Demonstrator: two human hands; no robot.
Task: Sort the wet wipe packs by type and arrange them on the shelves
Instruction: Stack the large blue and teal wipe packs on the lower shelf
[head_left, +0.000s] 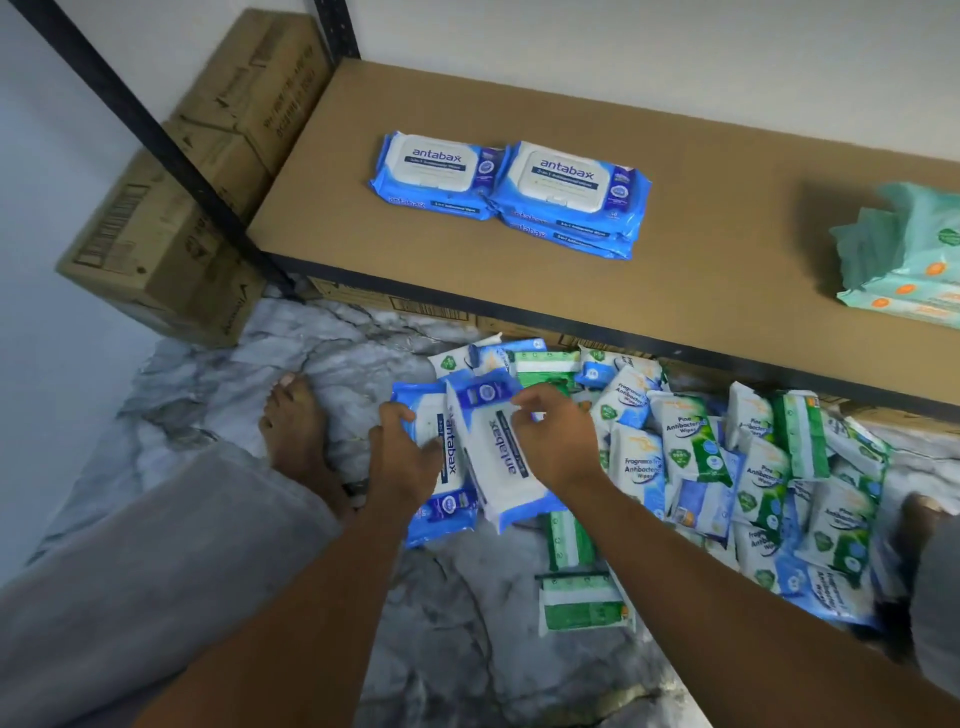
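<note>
Two Antabax packs (485, 457) are held on the marble floor (322, 338), one overlapping the other. The left one is gripped at its outer edge by the left hand (402, 457), and the upper one is pinched at its far right edge by the right hand (553, 441). Their long axes run away from the body, while the Antabax stacks (566, 192) on the shelf (727, 218) are laid crosswise, straight ahead and above. A quarter turn is judged necessary, with the right hand nearer the taller stack.
</note>
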